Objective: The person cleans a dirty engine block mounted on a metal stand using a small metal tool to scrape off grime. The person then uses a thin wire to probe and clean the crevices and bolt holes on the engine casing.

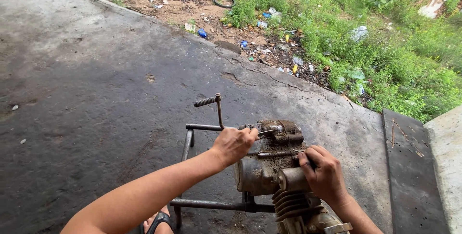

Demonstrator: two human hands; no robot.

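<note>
Across the left of the frame lies a dark, stained concrete floor point(96, 99) with a few small pebbles. At lower left, the person's left forearm rises from the bottom edge toward the middle, and a sandalled foot point(159, 222) shows just beneath it. A metal frame stand point(211, 204) of rusty tubing sits at lower centre, and from its upper bar a kick lever point(217, 106) with a ribbed rubber end sticks up. The left hand point(234, 143) is at centre frame, its grip closed around a slim metal tool point(263, 129) whose tip lies against the top of the engine. The old engine point(269, 166), caked with dirt and grease, rests on the stand at lower centre, its finned cylinder point(291, 204) pointing toward the bottom edge. The right hand point(323, 174) is just right of it, fingers curled shut on a small dark part on the engine's side; what that part is cannot be made out. Along the top and upper right runs a strip of bare earth and green weeds point(409, 56) strewn with litter point(269, 46). A dark metal plate point(409, 166) lies flat at lower right, beside a pale concrete edge.
</note>
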